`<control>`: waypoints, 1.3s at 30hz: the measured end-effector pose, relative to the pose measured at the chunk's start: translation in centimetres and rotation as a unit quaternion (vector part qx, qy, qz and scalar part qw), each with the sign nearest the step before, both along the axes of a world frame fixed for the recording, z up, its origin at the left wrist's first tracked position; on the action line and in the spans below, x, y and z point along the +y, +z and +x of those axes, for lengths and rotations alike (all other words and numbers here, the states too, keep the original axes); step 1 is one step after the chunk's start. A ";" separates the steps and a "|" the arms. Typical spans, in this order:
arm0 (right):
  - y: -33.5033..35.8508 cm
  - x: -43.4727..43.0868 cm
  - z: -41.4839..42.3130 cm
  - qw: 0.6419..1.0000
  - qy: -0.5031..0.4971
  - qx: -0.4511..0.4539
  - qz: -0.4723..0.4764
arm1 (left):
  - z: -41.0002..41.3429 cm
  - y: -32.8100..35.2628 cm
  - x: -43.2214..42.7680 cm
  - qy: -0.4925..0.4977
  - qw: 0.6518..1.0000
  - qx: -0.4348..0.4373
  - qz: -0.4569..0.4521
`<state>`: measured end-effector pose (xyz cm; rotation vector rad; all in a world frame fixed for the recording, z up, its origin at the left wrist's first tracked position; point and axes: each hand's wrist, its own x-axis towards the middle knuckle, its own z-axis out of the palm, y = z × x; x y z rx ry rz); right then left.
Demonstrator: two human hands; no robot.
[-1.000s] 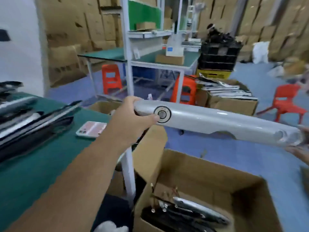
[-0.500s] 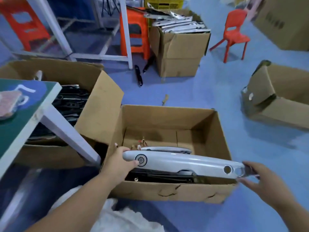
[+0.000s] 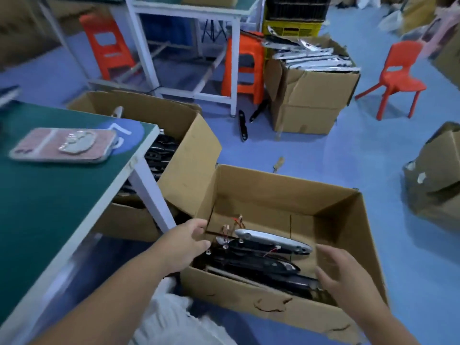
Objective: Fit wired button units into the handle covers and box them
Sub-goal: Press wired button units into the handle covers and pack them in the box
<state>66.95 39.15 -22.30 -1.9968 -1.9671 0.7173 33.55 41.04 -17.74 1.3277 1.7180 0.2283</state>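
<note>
Your left hand point(image 3: 189, 241) had its fingers loosely curled and held nothing, at the left wall of the cardboard box point(image 3: 273, 192). Your right hand point(image 3: 341, 267) hung over the box's near right side, fingers spread, gripping nothing. The silver handle cover point(image 3: 272, 241) lay inside the box on top of dark covers point(image 3: 254, 263), with thin wires point(image 3: 231, 230) sticking up at its left end. On the green table point(image 3: 49, 207), a blue round mark point(image 3: 124, 133) showed a white "7" beside a phone point(image 3: 64, 145).

Single head view, angled down, close over open box point(image 3: 273, 192)
</note>
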 end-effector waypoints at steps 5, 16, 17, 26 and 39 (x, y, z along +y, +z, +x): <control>4.6 2.9 -12.2 0.983 0.131 0.101 0.080 | -4.4 8.3 -6.8 0.029 0.991 -0.082 0.100; 18.5 -2.9 -43.3 0.749 0.523 0.295 0.281 | -18.9 16.6 -33.2 0.490 0.803 -0.008 0.339; 18.8 -4.2 -45.7 0.736 0.550 0.281 0.276 | -20.2 16.2 -35.4 0.530 0.775 0.017 0.344; 17.4 -10.2 -58.8 0.722 0.633 -0.109 0.255 | -26.0 11.2 -45.0 0.707 0.604 0.124 0.346; 18.3 -14.8 -57.3 0.566 0.775 -0.009 0.280 | -25.5 11.9 -43.3 0.570 0.755 0.160 0.283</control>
